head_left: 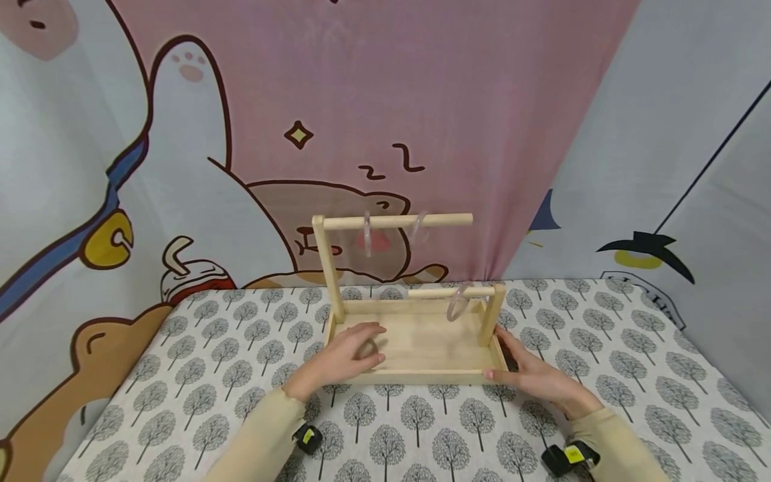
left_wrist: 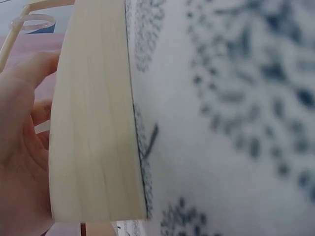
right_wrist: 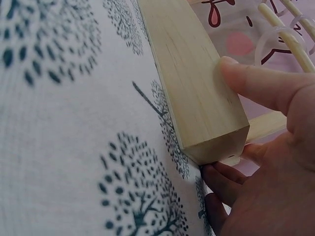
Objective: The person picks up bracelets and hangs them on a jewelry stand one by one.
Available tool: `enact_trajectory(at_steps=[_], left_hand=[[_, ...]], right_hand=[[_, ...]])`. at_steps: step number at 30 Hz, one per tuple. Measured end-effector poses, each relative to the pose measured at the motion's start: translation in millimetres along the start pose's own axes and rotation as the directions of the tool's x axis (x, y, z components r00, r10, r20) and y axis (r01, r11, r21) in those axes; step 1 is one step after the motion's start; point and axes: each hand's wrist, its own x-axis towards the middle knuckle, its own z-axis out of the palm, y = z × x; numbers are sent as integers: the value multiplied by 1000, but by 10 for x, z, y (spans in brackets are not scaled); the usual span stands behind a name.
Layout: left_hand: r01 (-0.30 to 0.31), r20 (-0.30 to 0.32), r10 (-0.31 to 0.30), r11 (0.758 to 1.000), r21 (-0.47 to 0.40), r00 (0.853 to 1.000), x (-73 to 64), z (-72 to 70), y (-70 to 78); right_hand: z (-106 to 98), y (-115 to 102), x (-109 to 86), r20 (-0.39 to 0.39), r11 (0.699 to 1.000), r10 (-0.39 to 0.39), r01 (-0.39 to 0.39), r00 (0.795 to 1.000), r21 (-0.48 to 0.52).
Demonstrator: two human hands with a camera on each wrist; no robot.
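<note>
A light wooden tray rack (head_left: 415, 377) stands on the cloth, with a tall post and upper rod (head_left: 391, 221) at its left and a short post and lower rod (head_left: 434, 292) at its right. Two clear rings hang on the upper rod, one of them this ring (head_left: 368, 242); another clear ring (head_left: 456, 306) hangs on the lower rod. My left hand (head_left: 346, 355) reaches over the tray's left front corner, its fingers loosely bent above the tray floor. At the right front corner my right hand (head_left: 533, 375) grips the tray, thumb (right_wrist: 234, 73) on the front wall and fingers around the side.
A white tablecloth (head_left: 388, 445) with grey tree prints covers the table. Behind it hangs a cartoon-printed curtain (head_left: 373, 80), close to the back of the rack. Each wrist wears a small black device with a yellow mark, such as the left device (head_left: 308, 438).
</note>
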Motion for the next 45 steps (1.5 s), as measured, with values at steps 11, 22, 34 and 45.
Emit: enact_trajectory(at_steps=[11,22,34,45], left_hand=[[-1,61,-1,1000,28,998,-36,-14,51],[126,206,-126,992,15,970,56,24,78],[143,188,-147,989,35,971,93,52,-1],[181,126,-183,983,22,975,158,63,-66]], right_hand=[[-7,7,-14,-2,1000,9,-9,1000,-11],[-11,10,-14,-11,1000,0,0,1000,-14],[-12,-1,-15,-10,1000,-11,11,1000,-8],[-8,10,-14,-8,1000,-3,3,1000,-5]])
